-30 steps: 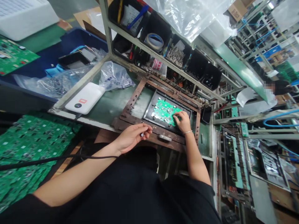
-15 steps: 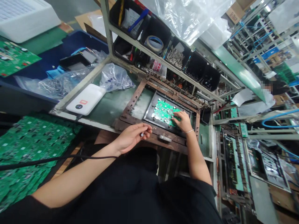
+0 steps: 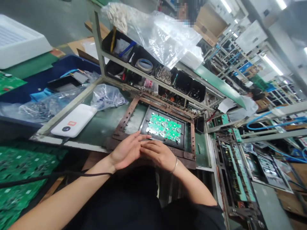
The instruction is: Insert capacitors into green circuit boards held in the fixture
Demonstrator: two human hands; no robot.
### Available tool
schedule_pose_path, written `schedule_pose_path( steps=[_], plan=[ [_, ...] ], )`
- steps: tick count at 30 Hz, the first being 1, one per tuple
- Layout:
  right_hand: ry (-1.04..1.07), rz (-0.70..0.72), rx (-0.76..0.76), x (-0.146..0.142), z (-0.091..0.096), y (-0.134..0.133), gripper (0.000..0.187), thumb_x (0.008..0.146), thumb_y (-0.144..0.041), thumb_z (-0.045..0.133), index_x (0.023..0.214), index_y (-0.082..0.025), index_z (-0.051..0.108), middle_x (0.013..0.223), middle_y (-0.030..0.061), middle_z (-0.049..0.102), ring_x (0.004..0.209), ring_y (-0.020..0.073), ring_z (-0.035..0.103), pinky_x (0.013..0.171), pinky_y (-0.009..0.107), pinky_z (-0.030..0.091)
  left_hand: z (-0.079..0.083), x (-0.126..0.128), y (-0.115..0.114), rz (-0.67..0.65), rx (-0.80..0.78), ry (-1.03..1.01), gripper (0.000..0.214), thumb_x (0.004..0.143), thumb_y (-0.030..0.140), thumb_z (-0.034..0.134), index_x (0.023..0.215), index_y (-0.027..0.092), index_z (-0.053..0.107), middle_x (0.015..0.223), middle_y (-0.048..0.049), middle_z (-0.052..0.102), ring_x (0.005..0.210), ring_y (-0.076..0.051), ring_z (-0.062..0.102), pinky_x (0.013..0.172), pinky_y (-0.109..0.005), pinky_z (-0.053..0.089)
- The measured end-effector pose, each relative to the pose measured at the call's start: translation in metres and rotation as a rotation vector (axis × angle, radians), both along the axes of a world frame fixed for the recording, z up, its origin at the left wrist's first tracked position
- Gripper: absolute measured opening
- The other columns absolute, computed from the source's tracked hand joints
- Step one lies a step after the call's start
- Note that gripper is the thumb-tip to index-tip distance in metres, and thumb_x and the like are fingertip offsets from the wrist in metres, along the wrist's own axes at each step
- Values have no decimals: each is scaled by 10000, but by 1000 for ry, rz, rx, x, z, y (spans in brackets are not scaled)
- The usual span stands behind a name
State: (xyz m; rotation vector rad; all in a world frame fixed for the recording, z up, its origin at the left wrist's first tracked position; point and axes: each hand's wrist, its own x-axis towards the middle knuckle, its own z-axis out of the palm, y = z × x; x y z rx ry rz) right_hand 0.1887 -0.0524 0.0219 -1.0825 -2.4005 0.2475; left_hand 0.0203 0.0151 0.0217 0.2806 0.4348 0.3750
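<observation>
My left hand and my right hand meet at the near rail of a brown metal frame. The left hand's fingers are stretched out, with the palm turned toward the right hand. The right hand's fingertips are bunched against that palm, and what they pinch is hidden. A bracelet is on the right wrist. Just beyond the hands, a green circuit board with small silver parts lies in a black carrier inside the frame.
A white device and a clear bag of parts lie left of the frame. Black bins line the shelf behind. Stacked green boards sit at lower left, crossed by a black cable. More fixtures stand at right.
My right hand has left the circuit board and drawn back to my left hand, where its fingertips touch the palm. The view has tilted up and shifted.
</observation>
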Motion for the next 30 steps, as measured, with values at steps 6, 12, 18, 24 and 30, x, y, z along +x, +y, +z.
schedule_pose_path(
  steps=[6, 12, 18, 24, 30],
  plan=[
    [254, -483, 29, 77, 12, 56, 183, 917, -319, 575, 972, -189, 693, 891, 51, 712, 809, 151, 654, 747, 278, 545, 9, -2, 7, 10, -9, 62, 345, 916, 419, 501, 1067, 136, 628, 1170, -154, 645, 1135, -303, 596, 982, -452, 458],
    [116, -1256, 84, 227, 64, 169, 387, 886, -286, 519, 1168, -52, 645, 1062, 179, 712, 929, 233, 684, 850, 336, 524, 19, -15, 13, 71, 82, 118, 299, 874, 373, 587, 1027, 127, 661, 1211, -162, 633, 1208, -350, 557, 1058, -474, 411],
    [-96, -1158, 40, 228, 74, 225, 384, 862, -234, 563, 1205, -84, 649, 1093, 187, 705, 1045, 277, 665, 950, 378, 480, 4, -32, 19, 149, 113, 120, 356, 826, 422, 662, 1043, 142, 699, 1234, -151, 634, 1222, -356, 548, 1032, -455, 451],
    [-286, -956, -41, 188, 71, 265, 364, 696, -114, 716, 1057, -162, 731, 1040, 114, 731, 1005, 224, 677, 926, 287, 496, -5, -38, 22, 145, 157, 76, 382, 834, 451, 658, 1033, 131, 715, 1199, -156, 649, 1199, -347, 567, 1009, -427, 470],
    [-394, -983, -73, 181, 69, 276, 308, 679, -41, 668, 943, -175, 754, 961, 115, 735, 878, 219, 706, 799, 263, 530, -7, -43, 19, 202, 146, 89, 356, 872, 423, 615, 1034, 124, 721, 1153, -162, 665, 1096, -300, 628, 958, -389, 492]
  ],
)
